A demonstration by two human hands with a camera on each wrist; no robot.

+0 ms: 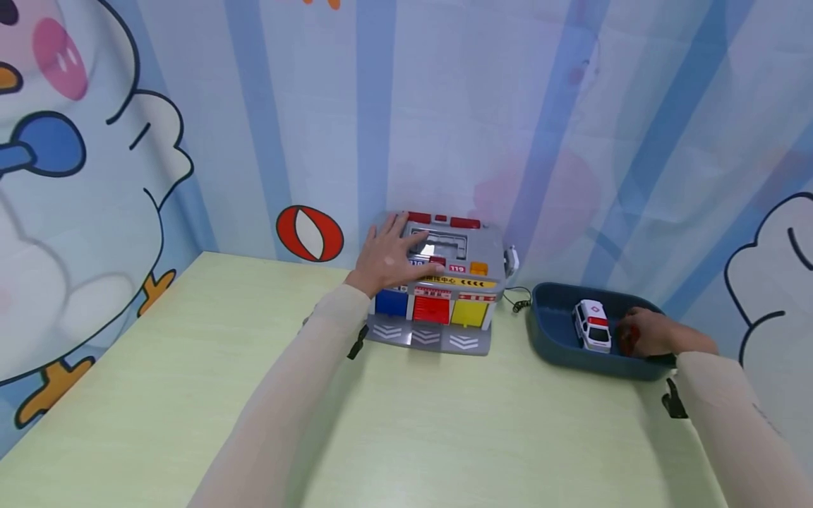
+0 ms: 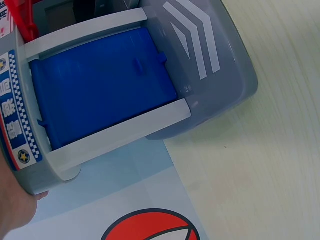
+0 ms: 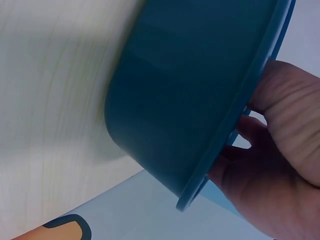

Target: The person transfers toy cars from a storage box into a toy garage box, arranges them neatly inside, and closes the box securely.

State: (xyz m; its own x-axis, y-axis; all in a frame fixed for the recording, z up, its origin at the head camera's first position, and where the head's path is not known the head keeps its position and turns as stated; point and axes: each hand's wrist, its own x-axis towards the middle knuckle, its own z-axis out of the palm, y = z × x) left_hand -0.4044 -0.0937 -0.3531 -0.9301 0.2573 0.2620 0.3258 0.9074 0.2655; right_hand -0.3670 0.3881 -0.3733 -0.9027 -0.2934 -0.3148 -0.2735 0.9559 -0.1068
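Observation:
My left hand (image 1: 389,259) rests spread on the roof of a grey toy rescue-station garage (image 1: 492,254). Blue (image 1: 391,303), red (image 1: 432,309) and yellow doors (image 1: 469,313) line its front. In the left wrist view the blue door (image 2: 105,87) is down, and a red piece (image 2: 22,20) juts out beside a dark gap. My right hand (image 1: 651,333) reaches into a dark blue tray (image 1: 571,361), its fingers round a red toy (image 1: 627,340) mostly hidden by them. Left of it in the tray lies a white toy ambulance (image 1: 592,324). The right wrist view shows the tray's outer wall (image 3: 175,90) blocking the fingertips.
A grey ramp (image 1: 425,339) with white arrows extends from the garage's front. A dark coiled cord (image 1: 521,305) lies between garage and tray. Behind them hangs a printed blue-striped curtain (image 1: 444,127), and a pale wood-grain table (image 1: 444,423) spreads in front.

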